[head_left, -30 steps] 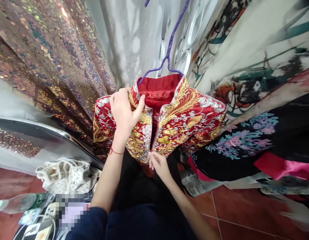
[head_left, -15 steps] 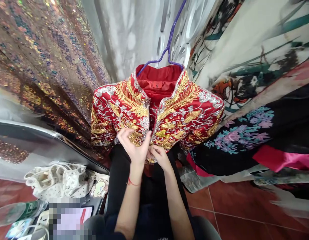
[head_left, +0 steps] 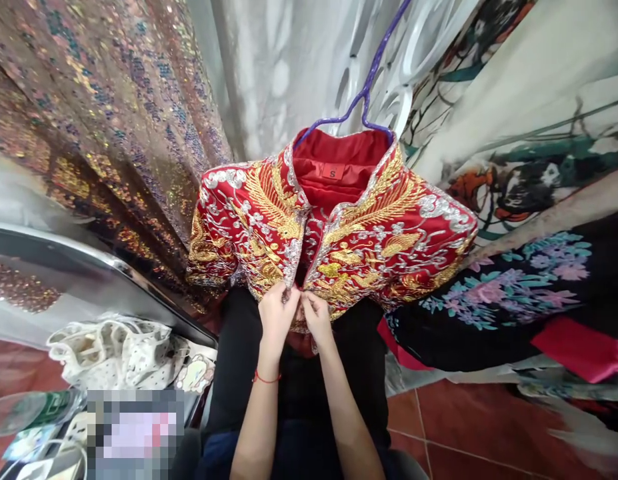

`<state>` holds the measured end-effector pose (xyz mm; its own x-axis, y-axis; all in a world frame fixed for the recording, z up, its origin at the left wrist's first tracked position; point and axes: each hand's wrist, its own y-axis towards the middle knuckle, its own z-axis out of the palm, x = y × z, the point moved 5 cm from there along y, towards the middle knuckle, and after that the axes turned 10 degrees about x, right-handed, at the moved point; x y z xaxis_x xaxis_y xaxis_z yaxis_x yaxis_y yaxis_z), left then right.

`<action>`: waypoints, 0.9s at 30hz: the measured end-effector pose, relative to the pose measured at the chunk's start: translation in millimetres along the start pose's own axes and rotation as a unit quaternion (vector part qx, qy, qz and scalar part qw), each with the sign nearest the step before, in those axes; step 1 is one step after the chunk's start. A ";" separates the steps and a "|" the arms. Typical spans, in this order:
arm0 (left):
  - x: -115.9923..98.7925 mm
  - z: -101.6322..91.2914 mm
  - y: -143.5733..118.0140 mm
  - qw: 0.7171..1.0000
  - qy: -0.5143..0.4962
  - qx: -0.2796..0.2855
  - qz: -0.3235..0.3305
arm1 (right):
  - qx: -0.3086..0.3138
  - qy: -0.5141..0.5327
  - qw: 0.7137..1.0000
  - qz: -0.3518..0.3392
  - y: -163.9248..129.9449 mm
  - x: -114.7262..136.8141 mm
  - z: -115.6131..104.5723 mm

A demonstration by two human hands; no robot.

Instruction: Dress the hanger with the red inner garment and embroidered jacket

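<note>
With the clock face centred on the jacket and twelve at the top of the view, the red jacket [head_left: 353,247], thick with gold and silver embroidery, hangs in the middle on a purple hanger [head_left: 366,93] whose stem runs up towards one o'clock. Its stand collar gapes, and a red label [head_left: 333,172] marked "S" shows inside. The front is parted in a narrow slit running down towards seven.

At the foot of that slit, both hands meet, almost touching. The left hand [head_left: 277,310] has its fingers bent in a close pinch on one front edge; the right hand [head_left: 316,317] pinches the facing edge just beside it. Whether a fastener sits between them is too small to tell. A thin red bracelet [head_left: 267,381] circles the left wrist.

Black trousers [head_left: 359,400] lie at six, beneath the forearms. Sequined fabric [head_left: 139,87] drapes at ten, near the jacket's shoulder, and a pale curtain [head_left: 269,73] fills twelve. At four, a black garment [head_left: 489,300] with pink and teal flowers adjoins the sleeve. Out at eight lie a dotted white cloth [head_left: 113,350] and a clear bottle [head_left: 39,410]; red floor tiles [head_left: 463,427] show at five.
</note>
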<state>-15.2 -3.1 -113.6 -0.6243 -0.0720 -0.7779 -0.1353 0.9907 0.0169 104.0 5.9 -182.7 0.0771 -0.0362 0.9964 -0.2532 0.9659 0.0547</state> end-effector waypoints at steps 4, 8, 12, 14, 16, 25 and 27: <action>12.8 13.3 7.0 0.999 0.015 0.019 -0.041 | -0.024 -0.009 0.999 0.040 3.7 -30.9 -4.2; 43.4 39.7 12.8 0.986 0.049 0.095 -0.129 | -0.046 -0.012 0.996 0.081 6.5 -61.5 -2.5; 72.1 58.0 13.9 0.979 0.042 0.125 -0.157 | -0.066 -0.021 0.990 0.121 6.8 -85.6 0.0; 79.5 58.1 13.6 0.980 0.037 0.120 -0.156 | -0.066 -0.020 0.988 0.139 6.8 -94.1 2.3; 82.6 53.7 12.8 0.982 0.030 0.111 -0.149 | -0.059 -0.017 0.986 0.155 6.9 -100.7 6.6; 92.0 20.5 11.3 0.983 -0.120 0.083 -0.115 | -0.066 -0.010 0.975 0.211 2.4 -113.2 16.3; 95.5 8.5 13.6 0.968 -0.206 0.077 -0.117 | -0.072 -0.006 0.975 0.211 0.8 -107.6 7.7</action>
<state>-70.1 4.5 -193.0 -0.2261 -0.2764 -0.9341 -0.0994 0.9604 -0.2601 88.1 8.5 -289.3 -0.0168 0.3702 0.9288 -0.1211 0.9213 -0.3694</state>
